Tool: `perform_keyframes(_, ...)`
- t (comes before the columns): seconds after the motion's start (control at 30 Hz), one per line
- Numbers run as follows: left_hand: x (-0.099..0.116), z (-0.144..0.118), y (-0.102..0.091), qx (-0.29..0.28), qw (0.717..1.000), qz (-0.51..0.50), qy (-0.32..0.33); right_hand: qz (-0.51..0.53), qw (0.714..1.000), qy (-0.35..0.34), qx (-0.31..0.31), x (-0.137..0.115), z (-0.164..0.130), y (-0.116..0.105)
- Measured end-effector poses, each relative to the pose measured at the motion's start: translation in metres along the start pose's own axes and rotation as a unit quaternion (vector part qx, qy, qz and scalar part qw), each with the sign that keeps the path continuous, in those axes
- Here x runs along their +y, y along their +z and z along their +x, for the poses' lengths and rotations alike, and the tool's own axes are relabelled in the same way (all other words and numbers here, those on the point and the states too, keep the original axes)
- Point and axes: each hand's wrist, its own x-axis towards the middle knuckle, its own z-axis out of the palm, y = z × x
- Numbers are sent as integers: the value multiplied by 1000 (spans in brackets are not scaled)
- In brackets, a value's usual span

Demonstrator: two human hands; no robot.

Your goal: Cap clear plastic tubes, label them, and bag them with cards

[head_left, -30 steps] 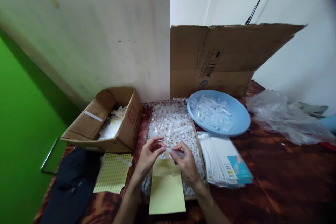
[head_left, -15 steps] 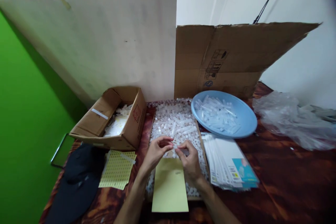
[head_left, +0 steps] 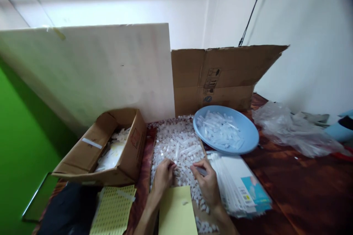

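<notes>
A shallow cardboard tray (head_left: pixel 200 210) holds a thick layer of small white plastic pieces (head_left: pixel 165 137), with a few clear tubes (head_left: pixel 177 149) lying on them. Over its near left part my left hand (head_left: pixel 163 177) has its fingers curled together; what they hold, if anything, I cannot make out. My right hand (head_left: pixel 209 183), at the tray's right side, is closed around a small translucent tube (head_left: pixel 202 171) partly hidden by the fingers. Between my forearms lies a plain yellow sheet (head_left: pixel 176 214) with a small grey mark or bit on it.
Right of the tray, a blue basin (head_left: pixel 252 137) full of translucent tubes rests behind stacked printed packets (head_left: pixel 234 183). An open cardboard box (head_left: pixel 132 150), a yellow label sheet (head_left: pixel 114 207) and a black cap (head_left: pixel 68 209) are at left. Crumpled plastic (head_left: pixel 292 128) lies far right.
My hands have moved apart from near contact, the left going left and the right going right. The head view has tilted up and turned slightly right.
</notes>
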Motion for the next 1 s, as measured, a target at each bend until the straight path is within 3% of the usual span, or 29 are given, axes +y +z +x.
perform_keyframes(0.13,27,-9,-14,27,993,-104,-39,21,999,-26,-34,-15,-2,6)
perform_keyframes(0.27,51,-22,-23,63,969,-230,-68,59,996,-28,-65,-23,-4,18)
perform_keyframes(0.47,52,-33,-26,108,962,-242,-69,92,991,-41,-90,-25,-10,29)
perform_keyframes(0.57,50,-35,-25,94,955,-271,-78,110,990,-36,-85,-30,-14,27)
perform_keyframes(0.73,50,-36,-22,61,932,-344,-93,177,976,18,-128,-40,-20,21)
perform_keyframes(0.9,59,-38,-24,31,943,-326,-54,250,950,142,-126,-33,-20,22)
perform_keyframes(1.0,64,-39,-24,61,952,-299,-20,260,939,169,-150,-33,-16,23)
